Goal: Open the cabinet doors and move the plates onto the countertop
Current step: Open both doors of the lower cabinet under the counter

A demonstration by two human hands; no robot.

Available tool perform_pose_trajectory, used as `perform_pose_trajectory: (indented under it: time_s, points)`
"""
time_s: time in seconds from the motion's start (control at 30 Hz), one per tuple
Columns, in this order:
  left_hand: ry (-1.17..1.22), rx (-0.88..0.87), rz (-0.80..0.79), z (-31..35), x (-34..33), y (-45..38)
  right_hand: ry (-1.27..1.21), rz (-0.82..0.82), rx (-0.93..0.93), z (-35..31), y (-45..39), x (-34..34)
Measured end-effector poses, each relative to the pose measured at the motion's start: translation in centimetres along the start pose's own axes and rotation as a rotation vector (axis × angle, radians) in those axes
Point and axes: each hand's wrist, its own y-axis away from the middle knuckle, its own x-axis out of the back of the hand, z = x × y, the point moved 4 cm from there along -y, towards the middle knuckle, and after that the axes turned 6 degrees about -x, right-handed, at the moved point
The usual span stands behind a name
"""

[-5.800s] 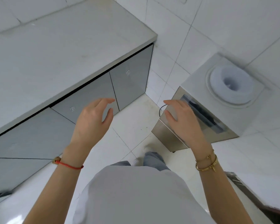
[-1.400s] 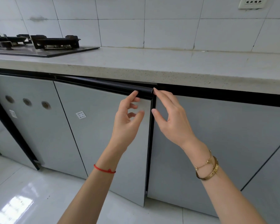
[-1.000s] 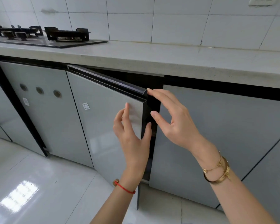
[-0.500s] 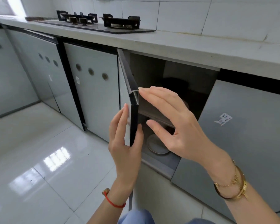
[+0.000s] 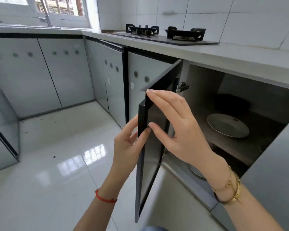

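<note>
The left cabinet door stands swung wide open, edge toward me. My left hand pinches its free edge between thumb and fingers. My right hand lies flat on the door's dark inner face, fingers spread. Inside, a white plate rests on the upper shelf. A second plate shows partly on the lower level behind my right wrist. A dark round thing sits at the shelf's back. The right cabinet door stays closed. The grey countertop runs above.
A black gas hob sits on the countertop at the left. More closed grey cabinet doors line the corner under a window. The glossy white tile floor spreads out to the left.
The left door has swung further open, past ninety degrees. My left hand stays on its edge and my right hand follows on the inner face. The upper-shelf plate has come into view.
</note>
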Motion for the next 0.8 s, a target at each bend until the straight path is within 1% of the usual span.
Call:
perform_pose_trajectory:
  time_s: [0.17,0.57,0.8]
  points:
    - [-0.011,0.02,0.063,-0.6,3.0,-1.0,-0.004,-0.019,0.026,-0.4,-2.1,-3.6]
    - [-0.012,0.083,0.278,-3.6,10.4,-4.1,0.026,-0.046,0.042,-0.2,-7.8,-11.0]
    - [-0.047,0.144,0.311,-5.2,13.4,-6.1,0.069,-0.079,0.03,0.3,-9.8,-13.7]
